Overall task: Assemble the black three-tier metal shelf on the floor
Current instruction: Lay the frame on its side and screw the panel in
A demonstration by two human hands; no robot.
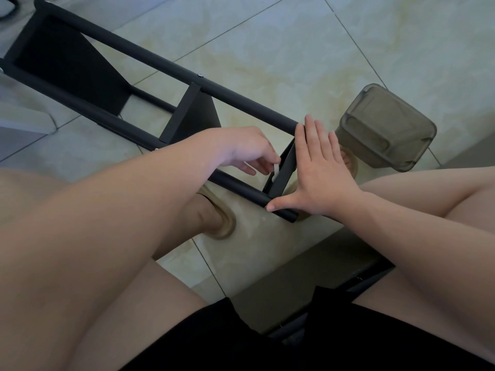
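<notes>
The black shelf (150,55) lay on its side on the tiled floor (267,49), its long tubes running on a diagonal from the upper left of the view down toward the person's knees. Three flat panels were seen between the tubes: the far panel (67,65) at the upper left, the middle panel (198,113) about halfway along, and the nearest panel (285,167) at the tube ends closest to the person.

The right hand (321,178) was spread flat with straight fingers against the outer face of the nearest panel. Its fingertips reached the end of the upper tube, and its thumb lay on the end of the lower tube (88,109). It gripped nothing.

The left hand (241,148) was on the inner side of the same panel, fingers curled, pinching a small white piece (275,170) held against the panel's edge. What the piece was could not be determined.

A grey translucent plastic container (385,129) stood on the floor just beyond the right hand, beside the shelf's near end. The person's bare legs flanked the near end of the shelf. A beige slipper (225,223) was seen under the left forearm, and black shorts (241,344) filled the bottom edge of the view.
</notes>
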